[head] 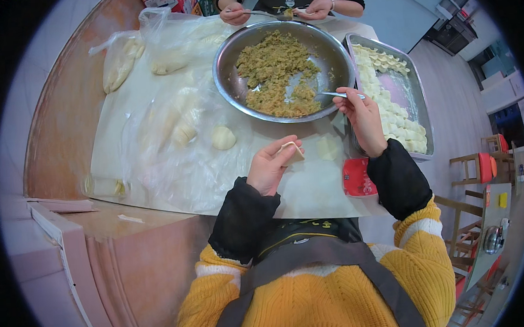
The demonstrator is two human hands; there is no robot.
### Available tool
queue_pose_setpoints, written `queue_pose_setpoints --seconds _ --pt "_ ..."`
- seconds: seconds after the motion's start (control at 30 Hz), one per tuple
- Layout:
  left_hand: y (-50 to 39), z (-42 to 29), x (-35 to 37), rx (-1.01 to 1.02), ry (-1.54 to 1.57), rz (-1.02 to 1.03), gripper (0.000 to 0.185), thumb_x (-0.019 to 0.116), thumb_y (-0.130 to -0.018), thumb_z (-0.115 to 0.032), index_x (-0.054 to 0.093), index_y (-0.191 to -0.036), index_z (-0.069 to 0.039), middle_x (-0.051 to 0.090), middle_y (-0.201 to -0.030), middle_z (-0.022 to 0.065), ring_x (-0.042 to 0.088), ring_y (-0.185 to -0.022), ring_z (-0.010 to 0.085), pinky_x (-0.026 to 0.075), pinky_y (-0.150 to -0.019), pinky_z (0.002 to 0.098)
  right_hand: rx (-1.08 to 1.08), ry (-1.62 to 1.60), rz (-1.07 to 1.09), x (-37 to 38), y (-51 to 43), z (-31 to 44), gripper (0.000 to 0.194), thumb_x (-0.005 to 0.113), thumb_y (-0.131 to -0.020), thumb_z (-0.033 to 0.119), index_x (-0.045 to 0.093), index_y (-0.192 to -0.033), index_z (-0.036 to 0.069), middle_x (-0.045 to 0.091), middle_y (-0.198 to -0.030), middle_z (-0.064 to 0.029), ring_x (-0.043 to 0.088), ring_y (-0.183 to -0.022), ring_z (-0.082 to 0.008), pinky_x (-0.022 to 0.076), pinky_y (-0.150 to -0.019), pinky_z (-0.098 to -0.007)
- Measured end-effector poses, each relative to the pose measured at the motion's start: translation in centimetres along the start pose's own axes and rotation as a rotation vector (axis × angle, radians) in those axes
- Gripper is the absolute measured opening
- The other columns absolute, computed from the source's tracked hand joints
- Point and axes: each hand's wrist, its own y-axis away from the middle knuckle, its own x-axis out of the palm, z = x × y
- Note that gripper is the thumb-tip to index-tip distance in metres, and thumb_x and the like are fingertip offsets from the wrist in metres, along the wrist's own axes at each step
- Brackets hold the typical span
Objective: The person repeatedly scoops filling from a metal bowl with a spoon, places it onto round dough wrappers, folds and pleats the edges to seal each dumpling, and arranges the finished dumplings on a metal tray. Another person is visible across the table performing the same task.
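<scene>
My left hand (271,164) holds a thin dough wrapper (293,152) between thumb and fingers, near the table's front edge. In my right hand (364,117) is the handle of a metal spoon (341,94), its tip in the filling (296,101) at the right of a large steel bowl (282,117). The chopped, yellow-green filling covers part of the bowl's bottom. A round stack of wrappers (223,138) lies left of my left hand, and a few flat wrappers (327,148) lie to its right. Folded dumplings (389,114) line a metal tray (425,97) right of the bowl.
Clear plastic bags (169,40) holding dough cover the table's left part. A red packet (358,177) lies by my right sleeve, and a clear container (105,186) at the lower left. Across the bowl, a person's hands (319,8) hold a spoon and a wrapper.
</scene>
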Motion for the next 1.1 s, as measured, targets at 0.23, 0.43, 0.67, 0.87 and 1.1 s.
queue_pose_setpoints --seconds 0.23,0.43,0.67,0.87,1.1 --pt "-3.8 -3.6 2.6 0.046 0.579 0.058 0.040 0.035 -0.106 -0.024 0.041 -0.136 0.001 0.052 -0.133 0.0163 0.052 -0.124 0.0286 0.042 -0.107 0.0406 0.044 -0.075 0.067 0.0 0.3 2.3 0.031 0.048 -0.102 0.024 0.063 -0.108 -0.002 0.069 -0.095 -0.0088 0.059 -0.082 -0.0089 0.0463 -0.073 -0.0225" --pt "-5.3 -4.5 4.8 0.113 0.647 -0.013 0.042 0.028 -0.107 -0.023 0.038 -0.138 0.004 0.043 -0.143 0.0173 0.041 -0.134 0.0297 0.032 -0.116 0.0428 -0.438 0.550 0.179 1.3 2.2 1.8 0.024 0.044 -0.103 0.015 0.062 -0.110 0.000 0.069 -0.099 -0.0090 0.061 -0.086 -0.0156 0.0462 -0.078 -0.0254" --pt "-5.6 -5.2 5.1 0.050 0.737 -0.037 0.045 0.025 -0.107 -0.023 0.034 -0.139 0.007 0.043 -0.143 0.0200 0.041 -0.135 0.0306 0.031 -0.117 0.0425 -1.219 1.280 0.401 0.0 2.4 1.5 0.038 0.070 -0.081 0.015 0.065 -0.118 0.012 0.067 -0.117 -0.0028 0.059 -0.111 -0.0213 0.0486 -0.086 -0.0343" --pt "-7.2 -6.5 4.0 0.148 0.797 -0.149 0.045 0.024 -0.107 -0.022 0.033 -0.139 0.009 0.043 -0.143 0.0221 0.041 -0.135 0.0312 0.031 -0.117 0.0419 -1.320 1.457 0.346 -1.9 2.0 2.8 0.038 0.070 -0.081 0.018 0.066 -0.119 0.015 0.066 -0.120 0.0013 0.056 -0.117 -0.0184 0.0443 -0.092 -0.0335" --pt "-8.0 -5.3 4.6 0.157 0.721 -0.091 0.043 0.026 -0.107 -0.020 0.035 -0.138 0.008 0.044 -0.142 0.0204 0.040 -0.135 0.0312 0.031 -0.117 0.0422 -1.262 1.478 0.297 -1.7 1.5 3.1 0.038 0.066 -0.082 0.016 0.066 -0.120 0.016 0.067 -0.119 0.0017 0.056 -0.118 -0.0174 0.0416 -0.096 -0.0351"
